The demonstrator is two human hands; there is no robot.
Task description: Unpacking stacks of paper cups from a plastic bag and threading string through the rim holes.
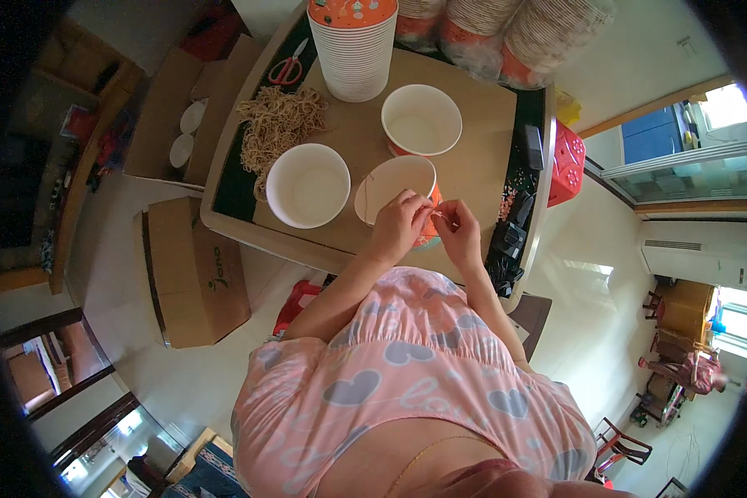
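My left hand (401, 222) and my right hand (459, 232) meet at the right side of a white-lined paper bucket (382, 191) with an orange outside. The bucket leans toward me at the table's near edge. Fingers of both hands are pinched together on a thin string, whose ends are too small to make out. Part of a string also shows against the bucket's inner wall. Two more paper buckets stand close by, one (309, 187) to the left and another (422, 120) behind. A tangled pile of beige strings (282, 123) lies at the table's left.
Red-handled scissors (287, 70) lie beside a tall stack of nested buckets (355, 62). Plastic-wrapped bucket stacks (548, 37) line the far edge. Black items (510, 241) sit along the right edge, near a red stool (566, 164). Cardboard boxes (197, 274) stand on the left floor. Someone is far right.
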